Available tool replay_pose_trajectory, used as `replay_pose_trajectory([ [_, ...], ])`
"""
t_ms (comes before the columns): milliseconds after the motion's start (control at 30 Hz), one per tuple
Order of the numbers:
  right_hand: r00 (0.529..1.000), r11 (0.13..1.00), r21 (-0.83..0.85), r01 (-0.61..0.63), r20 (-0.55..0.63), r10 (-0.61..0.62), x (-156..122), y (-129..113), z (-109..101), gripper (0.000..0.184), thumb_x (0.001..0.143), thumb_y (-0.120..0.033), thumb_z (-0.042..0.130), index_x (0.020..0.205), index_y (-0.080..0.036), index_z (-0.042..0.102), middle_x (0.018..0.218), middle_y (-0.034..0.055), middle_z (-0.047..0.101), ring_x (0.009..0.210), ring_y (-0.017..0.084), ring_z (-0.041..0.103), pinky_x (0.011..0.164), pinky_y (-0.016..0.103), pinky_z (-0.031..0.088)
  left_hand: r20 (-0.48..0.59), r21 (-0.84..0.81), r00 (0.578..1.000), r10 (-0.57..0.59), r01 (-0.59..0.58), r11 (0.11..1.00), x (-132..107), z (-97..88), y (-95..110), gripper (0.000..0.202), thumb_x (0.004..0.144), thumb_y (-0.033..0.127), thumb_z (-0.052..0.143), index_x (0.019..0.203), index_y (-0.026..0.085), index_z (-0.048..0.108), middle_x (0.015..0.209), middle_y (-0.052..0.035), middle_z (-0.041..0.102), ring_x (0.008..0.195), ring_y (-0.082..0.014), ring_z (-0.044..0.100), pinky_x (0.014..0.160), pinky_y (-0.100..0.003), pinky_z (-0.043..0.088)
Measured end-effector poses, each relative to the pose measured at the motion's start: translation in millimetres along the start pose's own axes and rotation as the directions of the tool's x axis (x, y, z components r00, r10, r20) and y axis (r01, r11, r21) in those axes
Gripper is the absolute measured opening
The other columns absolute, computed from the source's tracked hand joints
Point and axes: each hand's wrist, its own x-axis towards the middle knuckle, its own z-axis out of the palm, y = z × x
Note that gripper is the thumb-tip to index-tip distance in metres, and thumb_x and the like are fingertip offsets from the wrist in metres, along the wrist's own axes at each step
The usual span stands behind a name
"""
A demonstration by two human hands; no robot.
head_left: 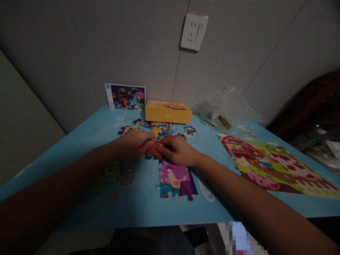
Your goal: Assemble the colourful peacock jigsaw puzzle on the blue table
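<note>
My left hand (134,144) and my right hand (179,150) meet over the middle of the table, fingers closed on a reddish jigsaw piece (154,150) between them. The fingertips cover part of it, so I cannot tell if it is one piece or two joined. Just below my right hand lies a joined purple puzzle section (175,179) with a pale figure on it. Beyond the hands, several loose jigsaw pieces (156,131) lie spread about, with another piece (190,130) off to the right and one (126,130) by my left hand.
A yellow box (168,112) stands at the back against the wall. To its left leans a picture card (128,97). On the right are a clear plastic bag (225,109) with pieces inside and a farm puzzle (271,164). A wall socket (194,32) is above.
</note>
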Motion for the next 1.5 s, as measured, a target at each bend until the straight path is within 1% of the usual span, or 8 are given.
replay_pose_trajectory([
  [200,1.0,1.0,0.008,0.023,-0.019,-0.023,0.1,0.4,0.4,0.016,0.088,-0.022,0.047,0.078,-0.015,0.055,0.058,-0.0039,0.047,0.053,0.008,0.037,0.054,0.023,0.022,-0.018,0.01,1.0,-0.012,0.012,1.0,-0.2,1.3,-0.4,0.024,0.089,0.025,0.036,0.074,0.018,0.053,0.058,0.0,0.053,0.057,-0.0154,0.048,0.058,-0.027,0.029],
  [433,0.999,0.998,0.047,-0.031,-0.011,0.032,0.1,-4.2,-0.8,0.019,0.088,-0.022,0.047,0.071,-0.015,0.053,0.052,-0.0052,0.043,0.049,0.008,0.036,0.052,0.023,0.022,-0.017,-0.116,1.0,-0.005,0.003,0.993,-1.2,-2.6,3.4,0.023,0.089,0.03,0.041,0.078,0.017,0.056,0.062,0.0002,0.056,0.058,-0.0135,0.05,0.055,-0.025,0.029],
  [633,1.0,1.0,0.029,-0.009,-0.026,0.01,-0.3,-3.5,-0.4,0.016,0.087,-0.021,0.047,0.074,-0.015,0.052,0.053,-0.0054,0.043,0.05,0.007,0.036,0.053,0.023,0.023,-0.059,-0.154,0.998,0.02,-0.029,0.988,-1.1,0.5,1.2,0.022,0.09,0.028,0.041,0.086,0.017,0.059,0.07,-0.0014,0.061,0.066,-0.0143,0.055,0.06,-0.024,0.034],
  [767,1.0,0.999,0.027,-0.017,-0.019,0.018,0.0,-3.3,-0.3,0.017,0.087,-0.021,0.046,0.072,-0.015,0.052,0.054,-0.0052,0.043,0.05,0.007,0.037,0.053,0.023,0.023,-0.1,-0.159,0.994,0.04,-0.055,0.986,-0.9,2.8,-1.3,0.02,0.09,0.026,0.042,0.087,0.017,0.059,0.068,-0.0004,0.059,0.065,-0.0136,0.054,0.06,-0.024,0.034],
  [1000,1.0,0.999,0.026,-0.027,-0.007,0.027,0.1,-3.8,-0.5,0.018,0.088,-0.023,0.046,0.074,-0.015,0.053,0.055,-0.005,0.044,0.05,0.007,0.037,0.052,0.023,0.024,-0.108,-0.179,0.993,0.042,-0.061,0.982,-1.7,1.6,-0.1,0.02,0.09,0.027,0.042,0.088,0.017,0.059,0.066,-0.0001,0.06,0.062,-0.0129,0.053,0.06,-0.024,0.034],
  [1267,1.0,1.0,-0.001,-0.018,0.009,0.018,0.2,-2.0,0.0,0.02,0.09,-0.026,0.045,0.08,-0.014,0.057,0.058,-0.004,0.046,0.052,0.008,0.039,0.052,0.022,0.024,-0.078,-0.145,0.997,0.029,-0.04,0.989,-1.9,0.7,1.5,0.021,0.089,0.028,0.042,0.091,0.017,0.06,0.065,-0.0003,0.059,0.06,-0.0141,0.053,0.058,-0.024,0.033],
  [1400,1.0,0.999,-0.031,-0.015,0.013,0.015,-0.5,-4.6,-0.7,0.019,0.09,-0.025,0.046,0.08,-0.014,0.058,0.057,-0.0044,0.045,0.051,0.007,0.038,0.052,0.022,0.023,0.002,-0.107,1.0,0.008,-0.008,0.994,-2.7,-0.9,4.9,0.022,0.089,0.029,0.041,0.089,0.017,0.059,0.072,-0.003,0.063,0.066,-0.0161,0.056,0.059,-0.025,0.033],
  [1500,1.0,0.998,-0.064,-0.003,0.008,0.003,-1.7,-7.6,-1.0,0.02,0.09,-0.026,0.048,0.079,-0.013,0.059,0.057,-0.0038,0.047,0.051,0.007,0.035,0.053,0.023,0.021,0.068,-0.129,0.997,0.041,-0.032,0.991,-3.7,-1.5,5.5,0.02,0.089,0.028,0.04,0.085,0.018,0.057,0.078,-0.0035,0.066,0.07,-0.0164,0.058,0.06,-0.025,0.035],
])
